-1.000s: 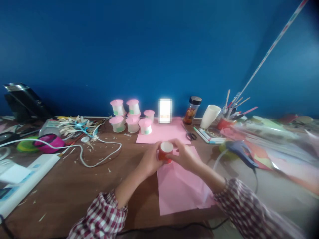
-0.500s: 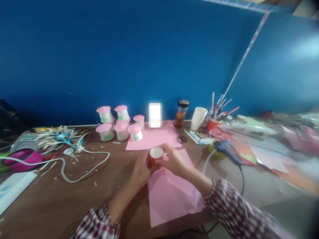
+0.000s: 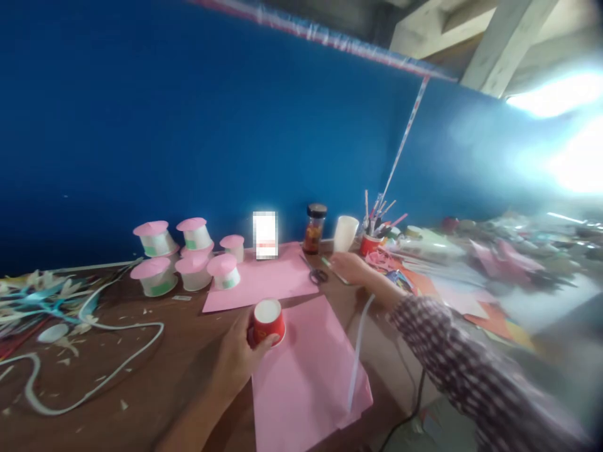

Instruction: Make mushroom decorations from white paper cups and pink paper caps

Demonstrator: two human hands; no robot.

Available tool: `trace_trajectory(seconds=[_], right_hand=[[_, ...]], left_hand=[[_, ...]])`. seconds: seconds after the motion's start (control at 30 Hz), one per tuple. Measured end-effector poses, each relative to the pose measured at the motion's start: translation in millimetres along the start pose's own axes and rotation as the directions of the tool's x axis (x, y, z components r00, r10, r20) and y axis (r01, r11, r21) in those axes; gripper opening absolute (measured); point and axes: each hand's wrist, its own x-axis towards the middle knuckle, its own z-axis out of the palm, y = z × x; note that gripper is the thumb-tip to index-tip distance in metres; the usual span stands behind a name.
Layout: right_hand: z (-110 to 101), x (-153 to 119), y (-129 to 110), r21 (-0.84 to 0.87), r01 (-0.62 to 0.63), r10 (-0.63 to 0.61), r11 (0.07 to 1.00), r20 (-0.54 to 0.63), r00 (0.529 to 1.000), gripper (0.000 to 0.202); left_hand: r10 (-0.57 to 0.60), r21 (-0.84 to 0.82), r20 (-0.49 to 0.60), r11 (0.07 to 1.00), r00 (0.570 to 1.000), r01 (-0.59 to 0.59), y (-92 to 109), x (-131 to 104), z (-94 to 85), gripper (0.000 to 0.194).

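Observation:
My left hand (image 3: 242, 348) is closed around a small red paper cup (image 3: 269, 321), its white round base facing up and its wider rim down. The cup is over the top left corner of a pink paper sheet (image 3: 301, 370). Stretched out to the right, my right hand (image 3: 348, 269) is over the white marker pens (image 3: 326, 260), covering most of them. Its fingers are blurred and partly hidden, so whether they grip a pen does not show. Scissors (image 3: 318, 275) with dark handles lie just left of it on another pink sheet (image 3: 264, 282).
Several white cups with pink paper tops (image 3: 195, 260) stand at the back left, some stacked. A dark-lidded jar (image 3: 315, 229), a white cup (image 3: 346, 233) and a red brush holder (image 3: 370, 243) line the back. A white cable (image 3: 141, 324) curls at left; papers pile up at right.
My right hand has let go of the red paper cup and moved right to the marker pens. My left hand still holds the cup. The view has turned to the right.

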Motion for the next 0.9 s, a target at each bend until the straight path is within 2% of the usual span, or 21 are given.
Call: trace_trajectory(seconds=[0.07,0.17,0.3,0.43,0.67,0.9], right_hand=[[-0.5,11.0,14.1,-0.073,-0.059,0.061,0.996,0.031,0.998,0.028],[8.1,18.4,19.7,-0.146,-0.098,0.11,0.984,0.077,0.991,0.03],[23.1,19.5,10.2,-0.197,-0.123,0.146,0.973,0.109,0.983,0.03],[29.5,21.0,-1.5,-0.205,-0.186,0.212,0.961,0.11,0.971,0.032],[26.5,23.0,-6.7,-0.089,-0.251,0.258,0.964,0.079,0.963,0.031],[20.8,24.2,-1.1,0.16,-0.226,0.225,0.961,0.027,0.974,0.031]], left_hand=[[-0.011,-0.008,0.013,1.0,1.0,0.011,3.9,-0.2,-1.6,0.046],[-0.033,-0.022,0.02,0.999,0.999,0.033,7.3,-0.3,-3.4,0.047],[-0.04,-0.052,0.037,0.998,0.999,0.042,6.2,-0.3,-3.9,0.045],[-0.038,-0.052,0.029,0.998,0.999,0.04,4.4,-0.3,-3.1,0.047],[-0.016,-0.065,0.014,0.998,1.0,0.016,6.0,-0.4,-3.6,0.047],[-0.006,-0.03,0.013,1.0,1.0,0.006,6.7,0.2,-3.6,0.043]])
